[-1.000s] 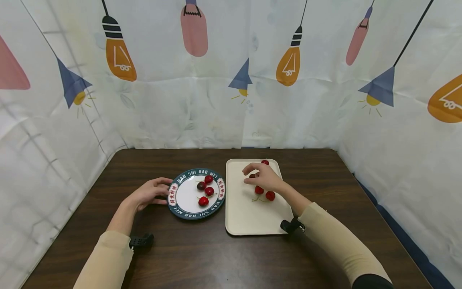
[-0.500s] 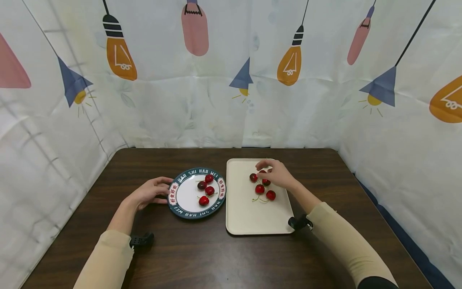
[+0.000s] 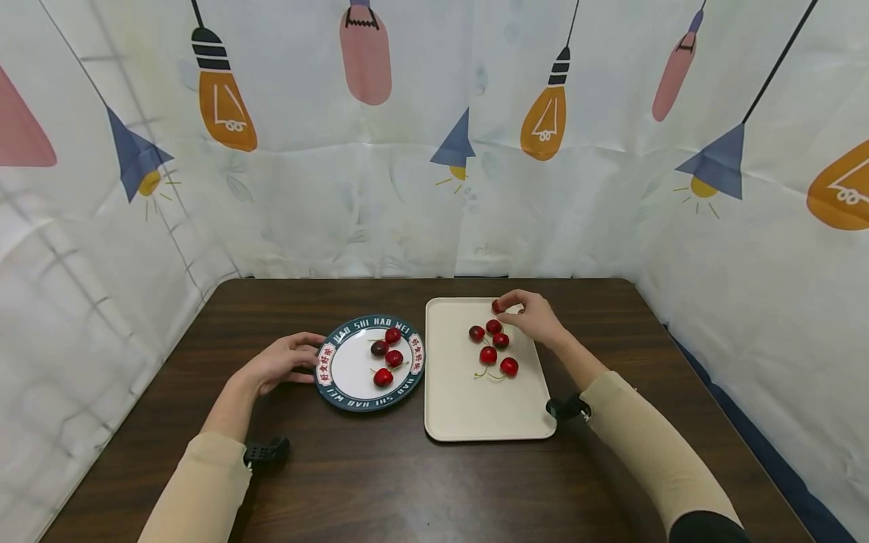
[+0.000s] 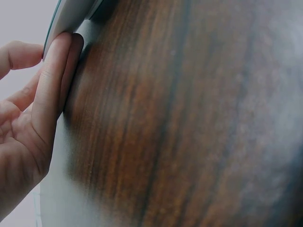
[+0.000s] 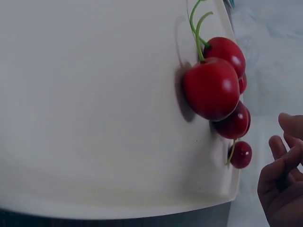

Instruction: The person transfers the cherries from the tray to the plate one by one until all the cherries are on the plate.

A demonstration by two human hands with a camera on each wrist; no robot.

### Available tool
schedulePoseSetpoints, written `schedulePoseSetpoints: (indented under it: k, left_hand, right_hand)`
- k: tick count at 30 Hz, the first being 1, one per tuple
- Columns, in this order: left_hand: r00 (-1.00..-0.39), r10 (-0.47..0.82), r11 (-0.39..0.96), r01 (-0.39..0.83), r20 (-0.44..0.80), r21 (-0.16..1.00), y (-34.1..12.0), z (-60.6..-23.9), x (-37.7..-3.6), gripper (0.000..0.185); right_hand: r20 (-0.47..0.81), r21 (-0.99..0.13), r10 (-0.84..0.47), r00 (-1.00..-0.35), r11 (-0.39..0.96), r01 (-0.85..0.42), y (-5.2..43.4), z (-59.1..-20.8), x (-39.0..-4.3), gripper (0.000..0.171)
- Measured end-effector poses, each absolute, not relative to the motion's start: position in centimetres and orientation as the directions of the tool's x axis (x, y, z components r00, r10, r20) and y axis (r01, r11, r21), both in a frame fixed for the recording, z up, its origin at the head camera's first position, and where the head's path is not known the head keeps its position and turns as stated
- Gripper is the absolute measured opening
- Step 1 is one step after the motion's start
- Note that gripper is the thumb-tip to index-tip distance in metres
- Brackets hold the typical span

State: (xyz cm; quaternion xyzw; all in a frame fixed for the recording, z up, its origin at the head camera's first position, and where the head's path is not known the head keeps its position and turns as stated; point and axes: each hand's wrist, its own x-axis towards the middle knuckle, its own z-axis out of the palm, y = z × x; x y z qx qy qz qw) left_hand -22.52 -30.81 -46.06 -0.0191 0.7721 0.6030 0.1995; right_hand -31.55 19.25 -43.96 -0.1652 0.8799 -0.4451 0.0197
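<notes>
My left hand (image 3: 288,360) touches the left rim of a round plate (image 3: 339,394) with a dark teal border, thumb and fingers apart. In the left wrist view the thumb (image 4: 52,80) meets the plate's underside edge (image 4: 71,19). Several red cherries, one at the front (image 3: 383,377), lie on the plate. My right hand (image 3: 536,317) is over the far end of a cream tray (image 3: 468,415), its thumb and index fingertips beside the farthest cherry (image 5: 240,154). A gap shows between them in the right wrist view. Several other cherries (image 3: 488,355), some with green stems, lie nearer.
A dark wooden table (image 3: 380,483) carries the plate and tray side by side. Behind it and on both sides hangs a white curtain (image 3: 407,226) printed with lamps and bulbs. Black bands (image 3: 266,452) sit at both wrists.
My right hand has moved right and away across the tray, from over the middle cherries to the farthest one, uncovering the others. The left hand and plate stay in place.
</notes>
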Motion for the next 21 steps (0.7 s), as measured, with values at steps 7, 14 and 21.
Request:
schedulePoseSetpoints:
  k: [7,14,21]
  left_hand:
    - [-0.920,0.208,0.272,-0.270,-0.331,0.924,-30.8,-46.1,-22.5,0.057]
    - [-0.921,0.212,0.267,-0.267,-0.327,0.926,-30.9,-46.2,-22.5,0.058]
    - [-0.920,0.220,0.266,-0.265,-0.326,0.927,-30.9,-46.2,-22.6,0.057]
  right_hand:
    - [0.100,-0.785,-0.222,-0.970,0.581,-0.214,19.5,-44.5,-32.4,0.033]
    - [0.044,-0.771,-0.178,-0.983,0.620,-0.147,19.3,-44.7,-33.1,0.037]
    - [-0.015,-0.783,-0.163,-0.987,0.616,-0.090,19.0,-45.1,-33.9,0.041]
